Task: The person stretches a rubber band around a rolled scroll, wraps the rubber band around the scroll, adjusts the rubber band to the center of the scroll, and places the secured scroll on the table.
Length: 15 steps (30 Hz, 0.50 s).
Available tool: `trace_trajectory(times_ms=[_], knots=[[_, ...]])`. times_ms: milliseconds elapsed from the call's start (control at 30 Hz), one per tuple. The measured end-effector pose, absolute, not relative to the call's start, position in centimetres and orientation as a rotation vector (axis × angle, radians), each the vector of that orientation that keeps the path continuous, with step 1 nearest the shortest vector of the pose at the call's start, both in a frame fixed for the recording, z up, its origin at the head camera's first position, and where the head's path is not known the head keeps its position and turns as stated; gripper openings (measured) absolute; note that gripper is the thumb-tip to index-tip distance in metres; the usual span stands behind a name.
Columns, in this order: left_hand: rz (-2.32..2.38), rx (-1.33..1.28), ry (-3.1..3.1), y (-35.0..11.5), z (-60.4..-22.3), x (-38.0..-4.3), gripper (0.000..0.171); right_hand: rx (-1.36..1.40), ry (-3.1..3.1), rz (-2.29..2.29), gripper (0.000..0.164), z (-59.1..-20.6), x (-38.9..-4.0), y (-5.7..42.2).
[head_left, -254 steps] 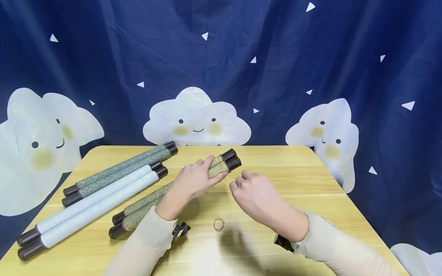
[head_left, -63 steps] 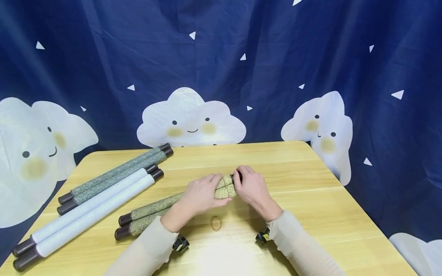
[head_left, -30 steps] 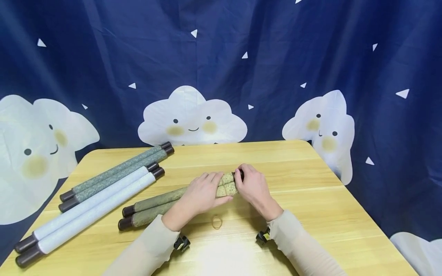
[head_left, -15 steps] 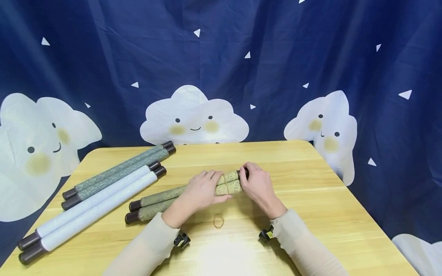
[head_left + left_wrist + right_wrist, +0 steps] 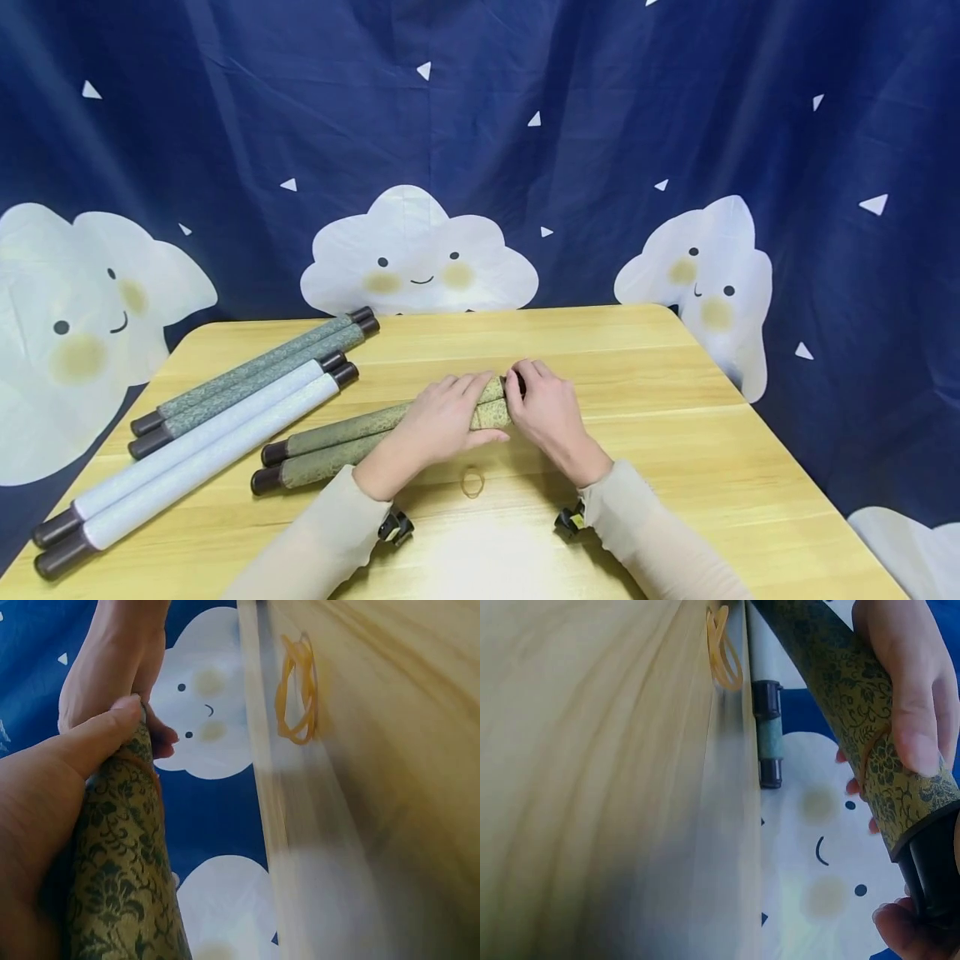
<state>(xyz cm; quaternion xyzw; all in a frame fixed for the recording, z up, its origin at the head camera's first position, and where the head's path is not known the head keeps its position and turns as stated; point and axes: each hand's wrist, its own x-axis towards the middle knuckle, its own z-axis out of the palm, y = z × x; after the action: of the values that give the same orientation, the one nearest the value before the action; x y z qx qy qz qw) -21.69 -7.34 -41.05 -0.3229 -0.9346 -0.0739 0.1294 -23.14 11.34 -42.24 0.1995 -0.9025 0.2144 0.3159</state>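
Note:
A pair of olive, flower-patterned rolled scrolls [image 5: 330, 462] with dark end knobs lies side by side in the head view. My left hand [image 5: 438, 421] grips them near their right end, thumb along the near side. At that end my right hand [image 5: 551, 412] holds the dark knobs [image 5: 934, 870], which its fingers mostly hide in the head view. A thin rubber band [image 5: 865, 761] circles the patterned part close to the left fingertips. Both wrist views show the rolls raised above the tabletop. Another rubber band [image 5: 283, 705], looped loosely, lies on the table below the hands.
Two pale blue-white scrolls [image 5: 217, 454] and two grey-green scrolls [image 5: 262, 367] lie slanted on the left of the wooden table [image 5: 637, 367]. A dark blue curtain [image 5: 585, 67] with smiling clouds hangs behind the far edge.
Earlier my right hand pulled a thin band away from the olive scrolls' right end; now it holds their knobs. Over the last half second, scrolls and right hand shifted slightly left, and left fingers cover more.

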Motion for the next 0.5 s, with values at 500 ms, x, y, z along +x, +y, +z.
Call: trace_trajectory(times_ms=[500], knots=[[-0.261,-0.878,-2.704,-7.52,-41.11,-21.68,0.086,0.469,-2.418,0.624,0.025,-42.07,-23.58,11.92]])
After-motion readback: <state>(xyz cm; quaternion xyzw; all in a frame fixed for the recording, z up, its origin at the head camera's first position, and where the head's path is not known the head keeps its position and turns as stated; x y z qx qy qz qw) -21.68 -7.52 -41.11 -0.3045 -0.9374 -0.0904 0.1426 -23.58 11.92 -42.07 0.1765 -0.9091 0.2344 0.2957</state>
